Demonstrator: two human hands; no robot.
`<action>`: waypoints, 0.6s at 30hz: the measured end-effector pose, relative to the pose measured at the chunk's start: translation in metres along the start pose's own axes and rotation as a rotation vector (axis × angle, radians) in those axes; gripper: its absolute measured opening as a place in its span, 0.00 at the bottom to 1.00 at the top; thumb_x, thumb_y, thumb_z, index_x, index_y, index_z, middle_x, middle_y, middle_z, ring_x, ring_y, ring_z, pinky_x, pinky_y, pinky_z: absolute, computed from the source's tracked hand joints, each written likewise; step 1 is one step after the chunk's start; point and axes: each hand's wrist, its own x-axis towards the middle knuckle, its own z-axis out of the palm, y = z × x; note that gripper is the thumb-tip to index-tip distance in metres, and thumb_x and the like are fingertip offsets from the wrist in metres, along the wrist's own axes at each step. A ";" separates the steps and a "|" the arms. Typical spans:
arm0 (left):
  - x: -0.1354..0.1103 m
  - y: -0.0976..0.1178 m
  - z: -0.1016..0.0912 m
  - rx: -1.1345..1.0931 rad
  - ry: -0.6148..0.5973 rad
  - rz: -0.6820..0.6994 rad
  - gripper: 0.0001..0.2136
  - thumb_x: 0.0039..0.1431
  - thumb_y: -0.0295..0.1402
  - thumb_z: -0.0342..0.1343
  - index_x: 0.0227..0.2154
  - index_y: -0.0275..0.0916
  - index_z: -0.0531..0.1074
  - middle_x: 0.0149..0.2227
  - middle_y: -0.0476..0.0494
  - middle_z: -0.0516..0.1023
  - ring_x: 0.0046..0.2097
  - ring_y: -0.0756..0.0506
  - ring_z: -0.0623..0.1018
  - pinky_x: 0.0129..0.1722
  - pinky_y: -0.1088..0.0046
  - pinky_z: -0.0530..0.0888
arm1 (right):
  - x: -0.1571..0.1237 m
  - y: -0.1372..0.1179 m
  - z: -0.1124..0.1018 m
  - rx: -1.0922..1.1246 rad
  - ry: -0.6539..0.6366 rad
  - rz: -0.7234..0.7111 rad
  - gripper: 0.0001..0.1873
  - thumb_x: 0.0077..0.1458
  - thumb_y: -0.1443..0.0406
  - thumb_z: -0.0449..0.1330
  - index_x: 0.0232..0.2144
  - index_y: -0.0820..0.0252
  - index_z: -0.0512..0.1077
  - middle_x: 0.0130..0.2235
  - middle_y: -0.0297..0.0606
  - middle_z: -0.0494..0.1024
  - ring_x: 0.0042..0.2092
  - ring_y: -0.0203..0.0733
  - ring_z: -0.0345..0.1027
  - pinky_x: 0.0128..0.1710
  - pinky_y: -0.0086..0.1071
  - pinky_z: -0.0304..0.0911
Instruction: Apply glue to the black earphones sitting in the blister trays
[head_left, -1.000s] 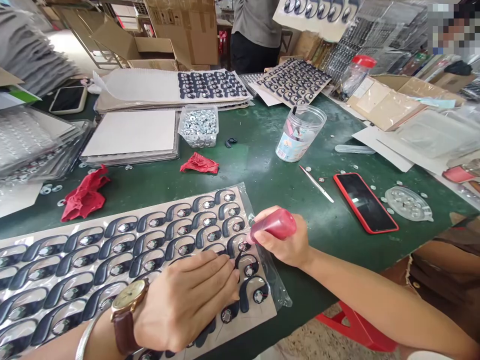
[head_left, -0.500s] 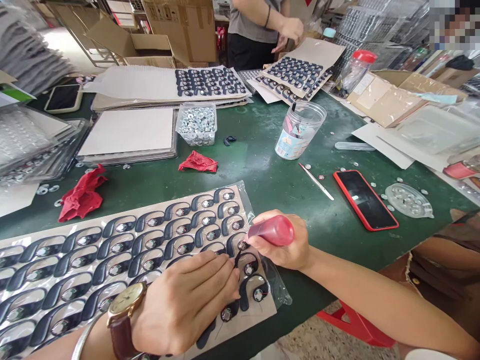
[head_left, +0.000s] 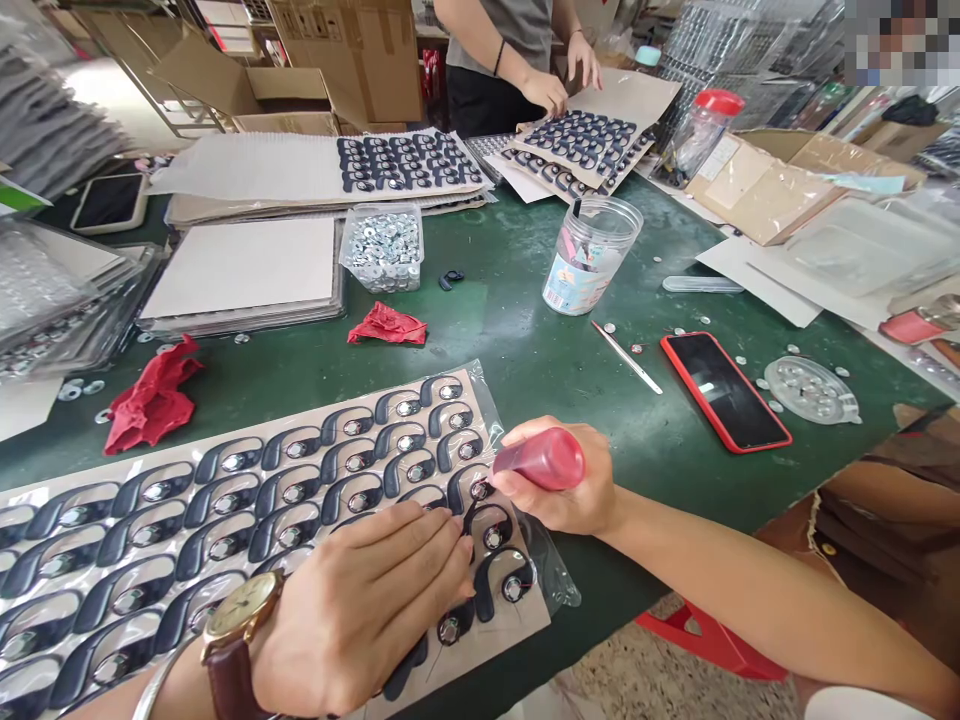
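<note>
Right grip: Our right hand (head_left: 585, 492) is closed around a red bottle (head_left: 544, 459).
Bottle: It lies tipped over in the hand, fat end to our right, thin tip to our left.
Hook at the tip: One black hook (head_left: 479, 489) has its round shiny end just left of the tip; we can't tell if they touch.
Nearer hand: The right one; our left fingers are just beside, closer to us.
Left grip: Our left hand (head_left: 367, 605) lies palm down over the hooks; we can't see if it pinches anything.
Card: The card (head_left: 491, 650) holds rows of hooks, on the green tabletop (head_left: 517, 375).
</note>
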 end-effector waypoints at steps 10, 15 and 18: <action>0.009 -0.010 -0.007 -0.161 0.013 -0.071 0.12 0.65 0.24 0.48 0.46 0.30 0.73 0.44 0.36 0.81 0.47 0.43 0.80 0.50 0.65 0.76 | -0.001 -0.002 -0.004 0.011 -0.050 0.037 0.08 0.52 0.62 0.65 0.26 0.59 0.73 0.25 0.35 0.78 0.23 0.36 0.72 0.23 0.28 0.68; 0.018 -0.014 -0.010 -0.250 0.049 -0.130 0.10 0.60 0.23 0.52 0.43 0.31 0.74 0.40 0.37 0.81 0.41 0.44 0.81 0.43 0.68 0.77 | -0.002 0.000 -0.003 0.027 -0.032 0.004 0.09 0.53 0.61 0.64 0.25 0.59 0.73 0.25 0.35 0.78 0.24 0.36 0.72 0.23 0.27 0.68; 0.021 -0.016 -0.009 -0.337 0.082 -0.196 0.09 0.59 0.21 0.55 0.42 0.32 0.74 0.38 0.39 0.81 0.39 0.46 0.81 0.41 0.69 0.77 | -0.002 0.001 -0.002 0.046 -0.042 0.000 0.09 0.52 0.61 0.65 0.27 0.60 0.73 0.26 0.35 0.78 0.24 0.36 0.73 0.23 0.27 0.69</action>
